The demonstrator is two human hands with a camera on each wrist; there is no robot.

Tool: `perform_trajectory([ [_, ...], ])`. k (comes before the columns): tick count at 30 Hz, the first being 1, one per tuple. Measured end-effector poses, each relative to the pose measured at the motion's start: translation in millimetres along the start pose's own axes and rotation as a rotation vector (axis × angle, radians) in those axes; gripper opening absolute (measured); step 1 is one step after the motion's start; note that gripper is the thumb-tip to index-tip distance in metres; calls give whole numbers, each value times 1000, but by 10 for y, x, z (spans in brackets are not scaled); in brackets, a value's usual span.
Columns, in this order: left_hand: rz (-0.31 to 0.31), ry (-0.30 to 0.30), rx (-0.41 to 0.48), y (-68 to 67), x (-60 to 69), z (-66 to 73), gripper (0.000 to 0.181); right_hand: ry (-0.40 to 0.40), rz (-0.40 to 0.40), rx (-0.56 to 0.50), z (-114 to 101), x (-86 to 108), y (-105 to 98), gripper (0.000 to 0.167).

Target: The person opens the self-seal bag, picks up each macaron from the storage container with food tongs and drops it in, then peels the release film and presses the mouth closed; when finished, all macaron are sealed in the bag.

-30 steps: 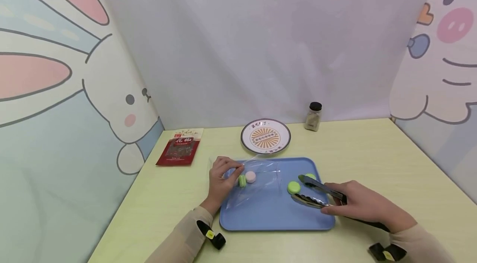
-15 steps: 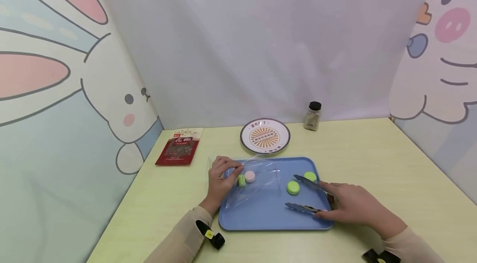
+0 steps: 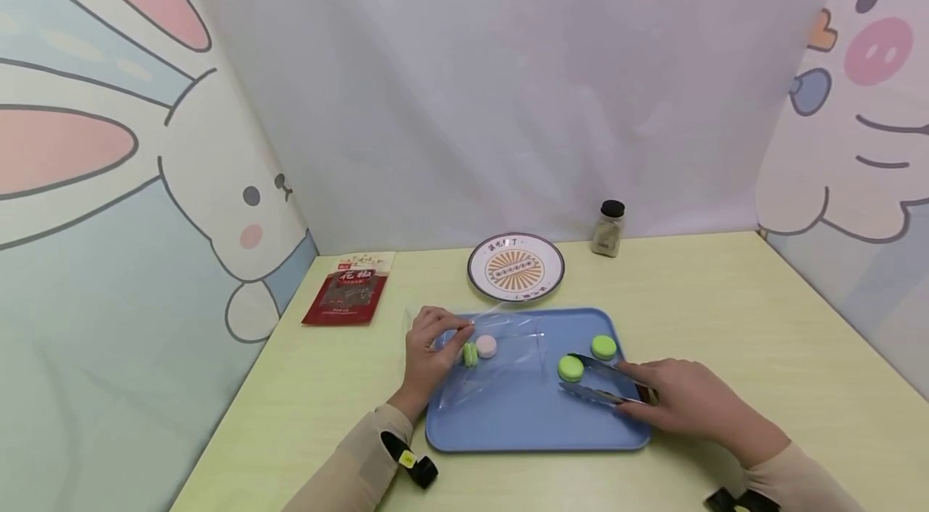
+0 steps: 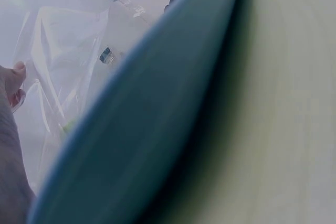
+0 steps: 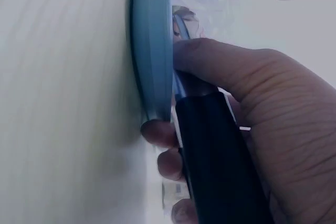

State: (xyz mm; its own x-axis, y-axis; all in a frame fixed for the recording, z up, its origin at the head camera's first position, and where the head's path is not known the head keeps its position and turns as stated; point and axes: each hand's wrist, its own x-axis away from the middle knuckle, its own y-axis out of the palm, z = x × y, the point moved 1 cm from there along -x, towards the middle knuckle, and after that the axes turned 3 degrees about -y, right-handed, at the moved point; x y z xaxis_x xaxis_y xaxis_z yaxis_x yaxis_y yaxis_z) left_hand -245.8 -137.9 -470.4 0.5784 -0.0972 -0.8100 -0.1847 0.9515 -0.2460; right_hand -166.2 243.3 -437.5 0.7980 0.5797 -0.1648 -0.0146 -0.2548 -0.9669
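Note:
My left hand (image 3: 430,355) pinches the edge of a clear plastic bag (image 3: 508,343) above the left part of a blue tray (image 3: 537,435). Inside or behind the clear film sit a green macaron (image 3: 470,354), standing on its side, and a pink macaron (image 3: 486,347). With my right hand (image 3: 685,399) I hold metal tongs (image 3: 591,393) with a dark handle (image 5: 212,145). The tong arms are spread, their tips near a green macaron (image 3: 570,368) on the tray. Another green macaron (image 3: 603,347) lies behind the tongs near the tray's right edge.
A patterned plate (image 3: 516,267) lies behind the tray. Toward the back right stands a spice jar (image 3: 609,228) with a black lid. A red spice packet (image 3: 347,292) lies at the left of the table (image 3: 726,318).
The right hand has shifted slightly left with the tongs. Their arms spread wide, then came closer together around the nearer green macaron. The left hand and bag look unmoved.

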Motion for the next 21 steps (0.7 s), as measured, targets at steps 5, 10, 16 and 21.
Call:
perform_trajectory([
  [5, -2, -7, 9, 4, 1, 7, 15, -64, 46, -37, 54, 12, 11, 51],
  [10, 6, -1, 11, 5, -2, 1, 17, -84, 64, -48, 76, 10, 29, 50],
  [16, 8, 2, 10, 11, -1, 8, 18, -78, 68, -30, 82, 1, 18, 50],
  [21, 4, 0, 8, 12, -8, 9, 17, -98, 122, -26, 79, -1, 16, 48],
])
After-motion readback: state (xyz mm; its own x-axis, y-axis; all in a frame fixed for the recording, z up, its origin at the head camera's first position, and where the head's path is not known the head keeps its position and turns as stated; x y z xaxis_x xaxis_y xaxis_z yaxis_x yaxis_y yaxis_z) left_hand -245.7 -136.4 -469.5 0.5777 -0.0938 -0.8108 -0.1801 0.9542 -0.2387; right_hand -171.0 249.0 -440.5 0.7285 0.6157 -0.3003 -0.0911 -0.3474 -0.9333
